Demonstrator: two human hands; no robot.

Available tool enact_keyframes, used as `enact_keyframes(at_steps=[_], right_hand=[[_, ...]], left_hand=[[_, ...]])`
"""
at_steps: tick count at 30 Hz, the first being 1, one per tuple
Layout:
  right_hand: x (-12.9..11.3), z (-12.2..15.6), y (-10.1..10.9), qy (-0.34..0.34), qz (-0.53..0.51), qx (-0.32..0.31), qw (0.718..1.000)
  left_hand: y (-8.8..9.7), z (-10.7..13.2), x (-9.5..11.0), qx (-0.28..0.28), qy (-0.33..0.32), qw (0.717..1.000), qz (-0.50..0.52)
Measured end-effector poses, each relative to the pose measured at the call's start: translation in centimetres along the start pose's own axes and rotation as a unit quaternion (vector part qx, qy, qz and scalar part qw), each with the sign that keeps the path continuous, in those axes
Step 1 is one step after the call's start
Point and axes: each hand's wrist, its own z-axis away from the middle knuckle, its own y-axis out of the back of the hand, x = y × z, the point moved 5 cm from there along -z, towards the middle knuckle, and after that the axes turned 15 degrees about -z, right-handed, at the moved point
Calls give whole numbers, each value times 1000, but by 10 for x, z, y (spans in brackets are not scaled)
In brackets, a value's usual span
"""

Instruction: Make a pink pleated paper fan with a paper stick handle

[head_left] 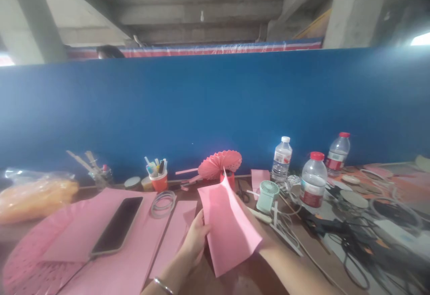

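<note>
A pink sheet of paper [228,236] stands raised over the table in front of me, its top bent to a point and its right side curving. My left hand [197,236] is closed on the left edge, thumb on the near face. Behind the right side of the sheet lies my right hand [260,236]; its fingers are hidden, so its grip does not show. A narrower pink paper strip [176,227] lies left of my left hand. Beyond the raised sheet is a pleated pink paper fan [220,165].
At left, a phone [117,225] and tape rings [163,204] rest on pink sheets. A pen cup [158,180] stands at the back. To the right are a small green fan [268,195], water bottles [313,183] and tangled cables [356,241]. A blue partition [168,106] closes the back.
</note>
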Motion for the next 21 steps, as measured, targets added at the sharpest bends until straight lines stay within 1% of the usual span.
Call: enact_keyframes(at_steps=[1, 3, 5, 7, 9, 12, 14, 15, 18, 21], right_hand=[[2, 0, -5, 3, 13, -11, 1000], [7, 2, -16, 14, 85, -54, 995], [13, 7, -24, 19, 170, -111, 979], [21, 12, -28, 12, 214, -141, 967], [27, 15, -27, 0, 213, -123, 969], [33, 13, -22, -22, 158, -50, 986], [37, 10, -17, -47, 98, -1, 994], [39, 9, -15, -62, 69, 12, 996], [42, 4, -11, -103, 13, 17, 994], [40, 1, -10, -131, -21, 17, 991]], left_hand=[[1, 1, -1, -13, 0, 1000, 24], [5, 2, -5, -31, 19, 997, 70], [9, 3, -9, -45, 57, 992, 101], [13, 4, -15, -51, 99, 987, 114], [18, 3, -18, -48, 125, 984, 121], [21, 1, -20, -40, 137, 983, 115], [24, -2, -19, -9, 125, 988, 85], [25, -3, -18, 12, 116, 991, 62], [24, -7, -14, 65, 92, 994, -1], [25, -9, -12, 106, 91, 989, -42]])
